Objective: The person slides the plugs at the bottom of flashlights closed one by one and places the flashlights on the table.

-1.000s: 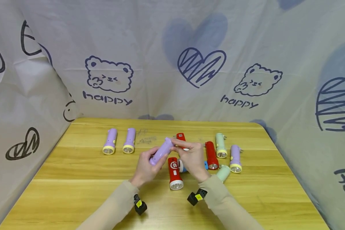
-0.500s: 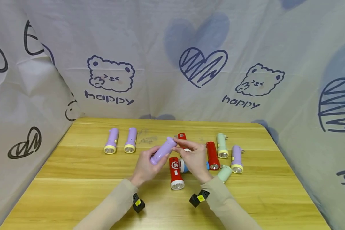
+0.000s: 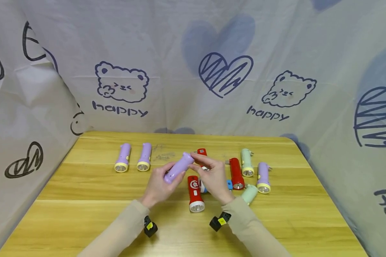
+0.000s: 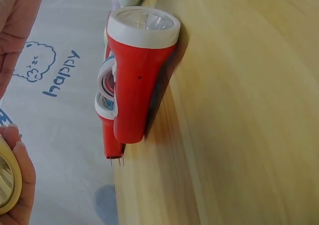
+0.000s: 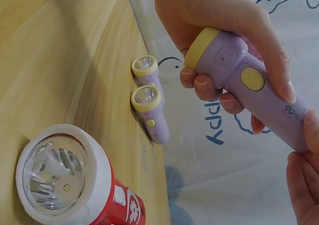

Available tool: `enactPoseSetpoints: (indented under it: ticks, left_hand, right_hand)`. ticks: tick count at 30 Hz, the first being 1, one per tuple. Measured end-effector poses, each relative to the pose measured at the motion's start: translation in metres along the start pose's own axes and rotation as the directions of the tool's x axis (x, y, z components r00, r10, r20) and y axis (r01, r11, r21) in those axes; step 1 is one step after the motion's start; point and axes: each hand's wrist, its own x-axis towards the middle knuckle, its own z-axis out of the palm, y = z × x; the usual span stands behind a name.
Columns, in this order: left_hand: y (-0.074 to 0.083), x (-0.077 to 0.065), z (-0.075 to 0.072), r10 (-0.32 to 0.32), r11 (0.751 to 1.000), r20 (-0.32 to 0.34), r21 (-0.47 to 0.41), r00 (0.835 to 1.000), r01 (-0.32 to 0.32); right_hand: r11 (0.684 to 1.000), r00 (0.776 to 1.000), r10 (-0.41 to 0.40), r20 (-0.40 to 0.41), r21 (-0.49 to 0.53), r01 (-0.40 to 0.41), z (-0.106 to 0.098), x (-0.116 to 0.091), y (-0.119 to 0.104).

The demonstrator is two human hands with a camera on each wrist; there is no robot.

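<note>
My left hand (image 3: 159, 184) grips a purple flashlight (image 3: 179, 167) around its head and body, above the table. In the right wrist view its yellow head ring and oval yellow button (image 5: 252, 79) show, with the left fingers wrapped round it. My right hand (image 3: 214, 175) pinches the tail end between thumb and fingertips. Below the hands a red flashlight (image 3: 196, 194) with a white head lies on the table. A blue and white flashlight (image 3: 229, 184) is partly hidden behind my right hand. Another red one (image 3: 201, 152) lies just beyond the right fingers.
Two purple flashlights (image 3: 123, 157) lie side by side at the back left of the wooden table (image 3: 93, 214). On the right are a red flashlight (image 3: 236, 173), a green one (image 3: 247, 162), a purple one (image 3: 263, 177) and a second green one (image 3: 250, 193). Printed cloth (image 3: 180, 71) surrounds the table.
The left hand and the purple flashlight have shifted slightly left and toward me. The right hand keeps its pinch at the tail end. Flashlights on the table have not moved.
</note>
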Motion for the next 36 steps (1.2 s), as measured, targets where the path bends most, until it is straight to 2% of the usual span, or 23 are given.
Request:
enactPoseSetpoints:
  ticks: [9, 18, 22, 28, 36]
  left_hand:
    - [-0.001, -0.003, -0.004, -0.003, 1.0, 0.003, 0.018, 1.0, 0.003]
    - [-0.001, -0.004, -0.007, -0.092, 0.996, 0.063, 0.026, 0.994, 0.091]
    - [0.001, -0.002, -0.008, -0.113, 0.993, 0.069, 0.03, 0.991, 0.111]
    - [0.006, 0.002, -0.008, -0.118, 0.993, 0.067, 0.017, 0.991, 0.117]
    - [0.008, 0.001, -0.006, -0.166, 0.986, 0.091, 0.021, 0.982, 0.165]
  right_hand:
    - [0.999, 0.999, 0.032, 0.033, 0.026, -0.032, 0.005, -0.001, 0.0]
    - [0.997, 0.996, 0.07, 0.052, 0.029, -0.072, 0.006, -0.002, 0.002]
    - [0.992, 0.994, 0.096, 0.059, 0.075, -0.1, 0.006, 0.003, 0.002]
    - [0.972, 0.991, 0.133, 0.02, 0.192, -0.134, 0.007, 0.008, -0.001]
    - [0.962, 0.985, 0.166, -0.053, 0.227, -0.15, 0.013, 0.006, 0.003]
